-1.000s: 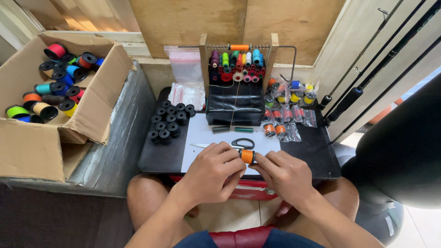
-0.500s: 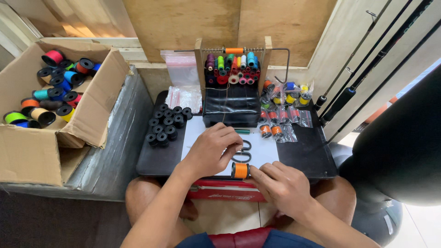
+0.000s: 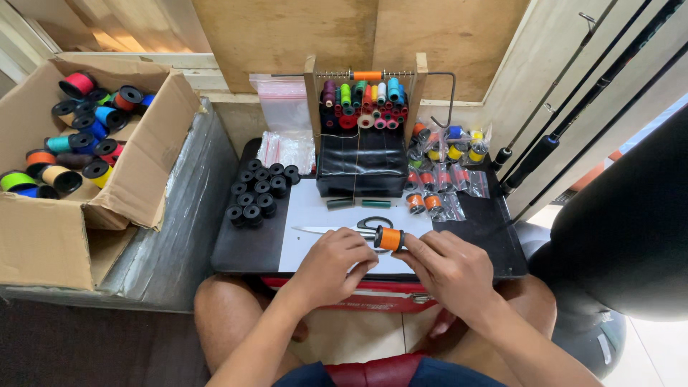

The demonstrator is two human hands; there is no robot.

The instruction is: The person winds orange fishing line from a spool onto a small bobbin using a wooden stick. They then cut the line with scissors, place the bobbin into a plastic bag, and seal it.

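Plywood walls back the black tray (image 3: 244, 251) across my knees, with the white sheet (image 3: 315, 215) on it. Half a second ago my left hand (image 3: 331, 264) lay spread over the scissors (image 3: 358, 226) while the orange spool (image 3: 389, 239) stood at the tray's near edge; now the scissors lie uncovered and both hands meet at the spool again. My right hand (image 3: 450, 269) pinches it just above the sheet, the left curls beside it, fingertips at its black flange. I judge the thread is cut and I am tidying its loose end.
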